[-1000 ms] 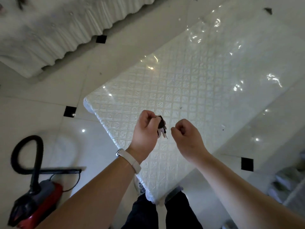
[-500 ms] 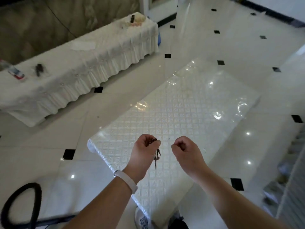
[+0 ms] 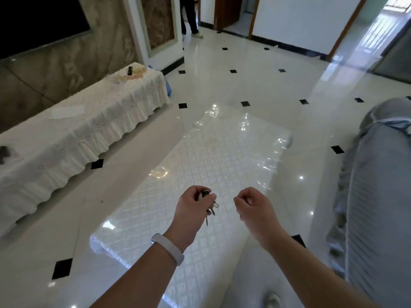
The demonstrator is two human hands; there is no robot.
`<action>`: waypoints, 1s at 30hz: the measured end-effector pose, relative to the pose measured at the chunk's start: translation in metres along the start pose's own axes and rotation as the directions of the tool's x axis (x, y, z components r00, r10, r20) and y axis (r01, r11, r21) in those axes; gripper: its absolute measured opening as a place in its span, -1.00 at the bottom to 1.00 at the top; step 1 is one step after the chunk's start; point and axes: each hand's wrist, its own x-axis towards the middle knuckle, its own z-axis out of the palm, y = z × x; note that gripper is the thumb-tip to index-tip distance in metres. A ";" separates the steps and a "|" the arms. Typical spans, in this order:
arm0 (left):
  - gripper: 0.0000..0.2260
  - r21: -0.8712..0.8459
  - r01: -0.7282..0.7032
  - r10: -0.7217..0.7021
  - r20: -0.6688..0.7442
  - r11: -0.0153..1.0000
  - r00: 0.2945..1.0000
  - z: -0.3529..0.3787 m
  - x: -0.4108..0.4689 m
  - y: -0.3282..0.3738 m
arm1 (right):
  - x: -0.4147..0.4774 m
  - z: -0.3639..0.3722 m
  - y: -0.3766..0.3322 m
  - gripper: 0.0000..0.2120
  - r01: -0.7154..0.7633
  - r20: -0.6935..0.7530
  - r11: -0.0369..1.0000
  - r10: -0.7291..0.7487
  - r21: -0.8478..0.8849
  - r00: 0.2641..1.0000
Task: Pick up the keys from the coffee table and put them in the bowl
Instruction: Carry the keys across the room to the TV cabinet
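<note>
Keys (image 3: pixel 210 208) dangle vertical from left hand (image 3: pixel 192 211) (tips down).

1. Both forearms reach forward from the bottom edge, bare, angled slightly inward toward each other.
2. The left hand (image 3: pixel 191 210) is curled closed, back of the hand up, fingers pinching the keys (image 3: pixel 210 207), which hang below its fingertips.
3. A pale band (image 3: pixel 168 248) circles the left wrist.
4. The right hand (image 3: pixel 253 207) is a loose fist holding nothing, knuckles up, level with the left hand and apart from it.
</note>
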 end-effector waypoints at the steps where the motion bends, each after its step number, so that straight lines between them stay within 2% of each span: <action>1: -0.92 0.016 -0.006 0.006 0.011 1.000 1.000 0.011 0.001 0.003 | 0.004 -0.012 0.001 -0.88 0.006 -0.016 1.000 -0.006 0.005 1.000; 6: -0.97 0.060 -0.030 0.028 0.039 0.998 0.999 0.082 0.007 0.018 | 0.031 -0.083 0.010 -0.85 0.039 -0.097 0.999 -0.037 0.018 0.995; 10: -0.97 0.122 -0.107 0.113 -0.037 0.987 0.993 0.162 0.003 0.034 | 0.058 -0.160 0.023 -0.85 0.041 -0.115 0.997 -0.033 0.060 0.993; 14: -0.96 0.179 -0.154 0.164 -0.041 0.972 0.986 0.251 0.004 0.045 | 0.085 -0.247 0.034 -0.84 0.065 -0.149 0.995 -0.053 0.078 0.987; 17: -0.94 0.141 -0.139 0.140 0.003 0.980 0.990 0.319 0.005 0.051 | 0.100 -0.314 0.046 -0.84 0.073 -0.183 0.994 -0.056 0.085 0.981; 22: -0.95 0.119 -0.190 0.179 0.097 0.975 0.979 0.418 0.007 0.073 | 0.121 -0.411 0.054 -0.90 0.062 -0.223 0.993 -0.039 0.099 0.974; 30: -0.96 0.053 -0.266 0.247 0.241 0.962 0.939 0.506 0.026 0.111 | 0.152 -0.489 0.054 -0.91 0.092 -0.335 0.988 -0.045 0.126 0.941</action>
